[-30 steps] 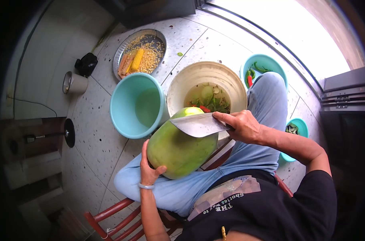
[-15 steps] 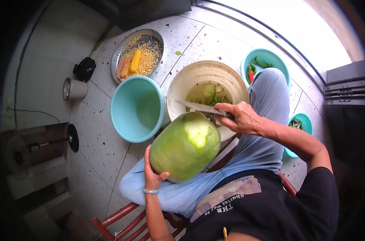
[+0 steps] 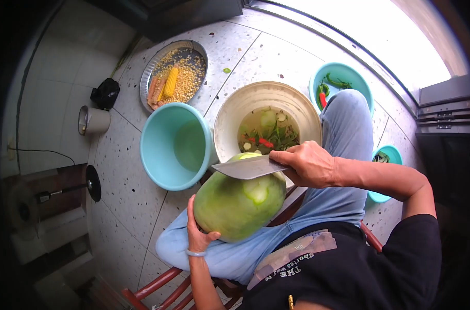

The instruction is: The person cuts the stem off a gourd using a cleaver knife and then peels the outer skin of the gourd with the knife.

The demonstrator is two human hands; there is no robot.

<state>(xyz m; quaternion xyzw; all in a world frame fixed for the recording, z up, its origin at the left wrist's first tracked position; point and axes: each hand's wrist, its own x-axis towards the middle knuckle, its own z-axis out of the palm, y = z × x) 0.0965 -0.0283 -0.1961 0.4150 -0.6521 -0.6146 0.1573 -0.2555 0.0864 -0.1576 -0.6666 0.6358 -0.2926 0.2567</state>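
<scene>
A large green winter melon [image 3: 235, 212] rests across my lap, with pale peeled patches near its far end. My left hand [image 3: 198, 232] grips its near left side, thumb and fingers spread around the rind. In my right hand [image 3: 313, 164] is the handle of a broad kitchen knife [image 3: 249, 167]. Its blade lies over the melon's far end, and whether the edge touches the rind I cannot tell. Just beyond the melon stands a cream bucket [image 3: 230, 111] holding murky water, peelings and red pepper bits.
Left of the bucket stands a turquoise tub [image 3: 157, 150] with some water. A metal tray [image 3: 145, 82] behind it holds corn kernels and cobs. At right are a turquoise basin [image 3: 363, 85] with peppers and a smaller turquoise bowl [image 3: 398, 155]. A red chair [image 3: 152, 282] is under me.
My right hand has brought the knife from above the bucket back toward me, over the melon's far end. The melon has shifted slightly nearer; my left hand still holds it.
</scene>
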